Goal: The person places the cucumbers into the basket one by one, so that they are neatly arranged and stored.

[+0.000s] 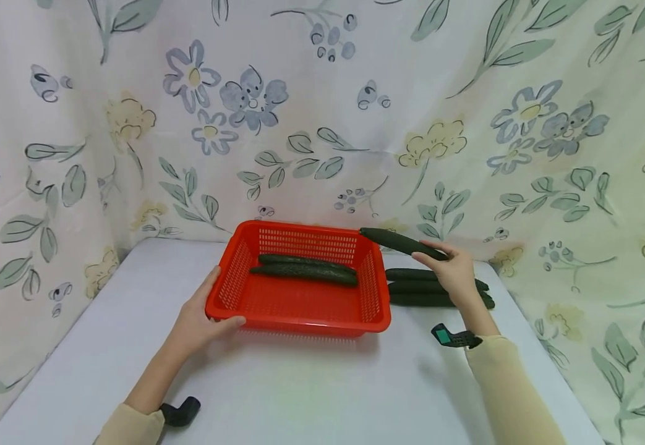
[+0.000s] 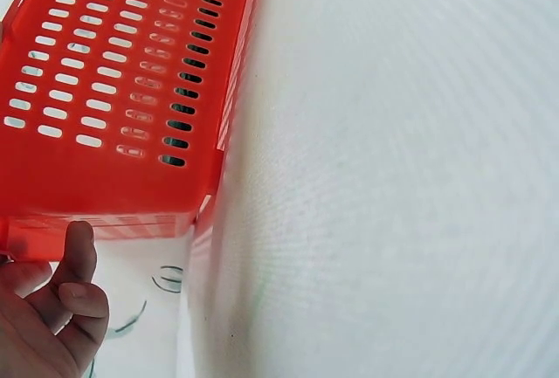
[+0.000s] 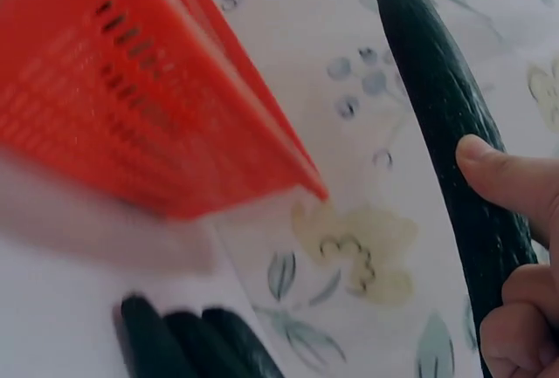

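A red perforated plastic basket point(image 1: 305, 324) stands on the table, with two dark green cucumbers point(image 1: 305, 272) lying side by side inside. My left hand point(image 1: 196, 324) grips the basket's left end, thumb over the front rim; in the left wrist view its curled fingers point(image 2: 80, 251) show at the corner. Another cucumber point(image 1: 391, 240) is held up in my right hand point(image 1: 454, 275), its far tip over the basket's back right corner. The right wrist view shows the thumb point(image 3: 502, 173) along that cucumber's side. Several more cucumbers point(image 1: 417, 288) lie under the right hand, beside the basket.
The white table point(image 1: 311, 389) ends at the back against a floral curtain point(image 1: 322, 179), which also hangs along both sides. The basket's raised right wall point(image 1: 375, 290) stands between its inside and the cucumbers on the table. A black strap device point(image 1: 456, 337) sits on the right wrist.
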Motion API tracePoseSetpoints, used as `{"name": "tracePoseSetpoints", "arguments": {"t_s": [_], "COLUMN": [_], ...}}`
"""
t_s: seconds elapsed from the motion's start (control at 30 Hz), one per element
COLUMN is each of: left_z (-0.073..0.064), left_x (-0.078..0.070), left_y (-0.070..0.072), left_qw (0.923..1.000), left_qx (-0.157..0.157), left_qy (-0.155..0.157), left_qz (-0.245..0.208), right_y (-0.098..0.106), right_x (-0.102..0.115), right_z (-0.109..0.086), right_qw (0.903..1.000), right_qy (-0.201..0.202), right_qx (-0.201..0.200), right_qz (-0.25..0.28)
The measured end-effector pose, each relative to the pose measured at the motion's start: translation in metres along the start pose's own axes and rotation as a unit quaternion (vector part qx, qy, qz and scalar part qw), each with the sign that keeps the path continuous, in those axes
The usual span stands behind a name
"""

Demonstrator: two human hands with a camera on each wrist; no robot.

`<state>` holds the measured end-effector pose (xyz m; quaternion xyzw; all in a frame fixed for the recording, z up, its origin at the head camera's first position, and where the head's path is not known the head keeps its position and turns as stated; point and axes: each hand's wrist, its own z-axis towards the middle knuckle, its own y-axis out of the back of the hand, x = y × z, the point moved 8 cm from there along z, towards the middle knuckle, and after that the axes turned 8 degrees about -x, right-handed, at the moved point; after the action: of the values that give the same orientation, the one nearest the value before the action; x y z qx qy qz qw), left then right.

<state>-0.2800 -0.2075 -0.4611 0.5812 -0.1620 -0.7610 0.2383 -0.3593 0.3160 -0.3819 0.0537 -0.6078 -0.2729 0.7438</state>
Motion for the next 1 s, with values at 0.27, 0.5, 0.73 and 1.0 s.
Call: {"name": "tracePoseSetpoints", "arguments": {"t_s": [0.27, 0.5, 0.73, 1.0], "left_z": [0.001, -0.001, -0.004, -0.003], "left_x": [0.000, 0.004, 0.005, 0.004], "left_y": [0.001, 0.001, 0.005, 0.001], "left_qw": [1.0000, 1.0000, 1.0000, 0.9999], "left_qx": [-0.001, 0.000, -0.008, -0.008], "left_qy": [-0.005, -0.001, -0.004, -0.001], "left_qz": [-0.003, -0.008, 0.001, -0.010], "right_y": [-0.050, -0.095, -0.139, -0.175], "right_x": [0.041, 0.072, 0.094, 0.100], "right_z": [0.010, 0.007, -0.003, -0.010], "right_qw": [0.9988, 0.9972, 0.9965, 0.9954], "right_qy": [0.036, 0.044, 0.022, 0.011], "right_qx": [0.025, 0.042, 0.062, 0.066], "right_qz": [0.023, 0.044, 0.051, 0.068]}}
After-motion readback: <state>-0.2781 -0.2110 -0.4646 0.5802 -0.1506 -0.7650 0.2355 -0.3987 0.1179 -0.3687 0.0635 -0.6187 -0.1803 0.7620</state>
